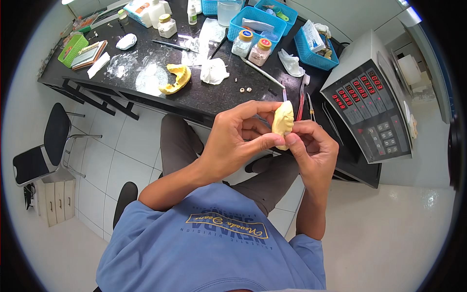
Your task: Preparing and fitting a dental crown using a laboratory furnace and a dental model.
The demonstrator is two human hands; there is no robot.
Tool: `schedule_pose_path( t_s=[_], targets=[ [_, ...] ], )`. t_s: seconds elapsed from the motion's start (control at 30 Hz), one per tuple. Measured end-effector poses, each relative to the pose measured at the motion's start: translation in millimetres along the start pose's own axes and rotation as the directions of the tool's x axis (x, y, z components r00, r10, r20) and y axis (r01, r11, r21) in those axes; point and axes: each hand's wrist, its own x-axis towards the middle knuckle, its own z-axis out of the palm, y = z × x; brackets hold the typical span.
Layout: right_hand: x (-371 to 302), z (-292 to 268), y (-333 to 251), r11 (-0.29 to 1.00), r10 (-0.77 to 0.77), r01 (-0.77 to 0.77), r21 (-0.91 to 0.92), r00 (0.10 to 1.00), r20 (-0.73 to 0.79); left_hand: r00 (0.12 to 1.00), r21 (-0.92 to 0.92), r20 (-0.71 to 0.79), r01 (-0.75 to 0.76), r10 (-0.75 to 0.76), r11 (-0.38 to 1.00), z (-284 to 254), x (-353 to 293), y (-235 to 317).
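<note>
Cast (282, 119), right of the frame's centre, is pinched in both your hands (231, 131); a yellow arch (182, 77) lies upper left.

Blue printed T-shirt (209, 253), dark trousers (270, 185)

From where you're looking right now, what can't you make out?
All in the head view:
Yellow dental cast: partly covered by the fingers of the left hand and right hand.
Translucent container: top cut off by the upper edge.
Two tooth-like pieces: too small for fine detail.
Rightmost blue basket: white paper packet hides some contents.
</note>
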Motion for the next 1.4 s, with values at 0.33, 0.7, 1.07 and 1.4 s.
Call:
schedule_pose_path(
  t_s=[0.33, 0.7, 1.07, 1.4],
  targets=[
    [-1, 0, -4, 0.998, 0.065, -0.065, -0.003, 0.998, 0.014, 0.996, -0.006, 0.039, 0.086, -0.085, 0.996, -5, -1, 4],
    [4, -1, -2, 1.000, 0.009, -0.008, -0.016, 0.998, 0.058, 0.997, 0.074, 0.011, -0.072, 0.071, 0.995, -4, -1, -2],
    [-1, 1, -8, 0.996, 0.080, -0.082, 0.026, 0.995, 0.053, 0.996, -0.142, 0.041, 0.089, -0.084, 0.986, -6, -1, -4],
    [-1, 0, -12, 0.997, 0.076, -0.074, -0.035, 0.996, 0.057, 0.994, -0.092, 0.058, 0.098, -0.093, 0.991, -7, -5, 1]
  ],
)
